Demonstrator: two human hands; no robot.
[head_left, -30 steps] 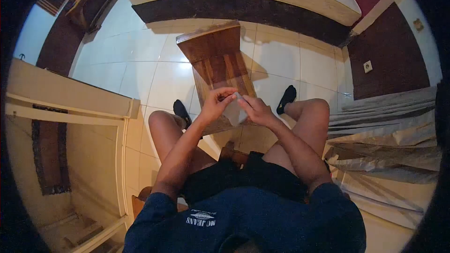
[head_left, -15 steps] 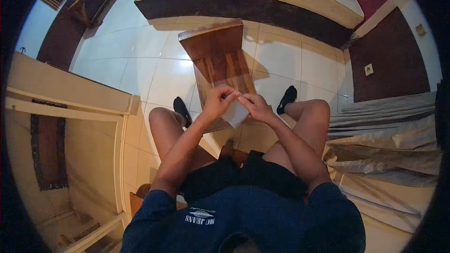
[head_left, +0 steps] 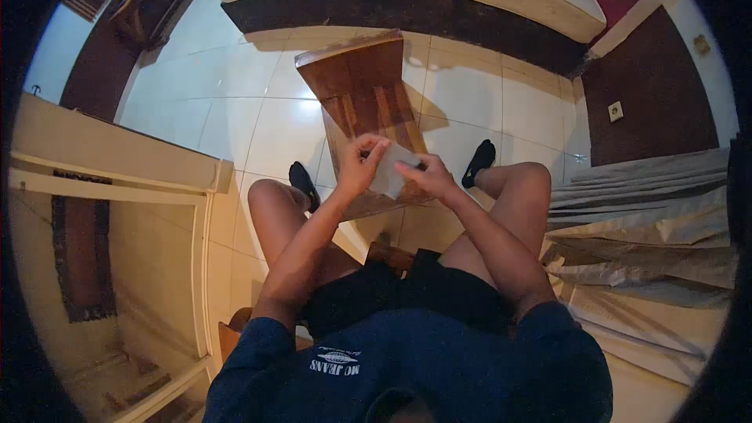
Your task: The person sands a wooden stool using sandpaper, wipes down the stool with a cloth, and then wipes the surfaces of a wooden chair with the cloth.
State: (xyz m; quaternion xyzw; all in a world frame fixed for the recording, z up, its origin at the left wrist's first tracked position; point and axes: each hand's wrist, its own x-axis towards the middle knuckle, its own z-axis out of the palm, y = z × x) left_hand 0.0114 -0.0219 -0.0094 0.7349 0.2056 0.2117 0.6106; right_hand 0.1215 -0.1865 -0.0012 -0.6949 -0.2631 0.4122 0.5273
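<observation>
One pale sheet [head_left: 387, 180], in the air over one wooden chair [head_left: 368, 110], its upper edge pinched by one left hand [head_left: 360, 168], its right side by one right hand [head_left: 433, 178]; two dark shoes [head_left: 301, 182].

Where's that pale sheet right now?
In the head view, the pale sheet is near the centre, held between the left hand and the right hand. Behind it in the picture stands the wooden furniture on the tiled floor.

Forearms [head_left: 311, 240] slant inward, left hand [head_left: 363, 166] and right hand [head_left: 428, 175] close together, both apparently pinching.
</observation>
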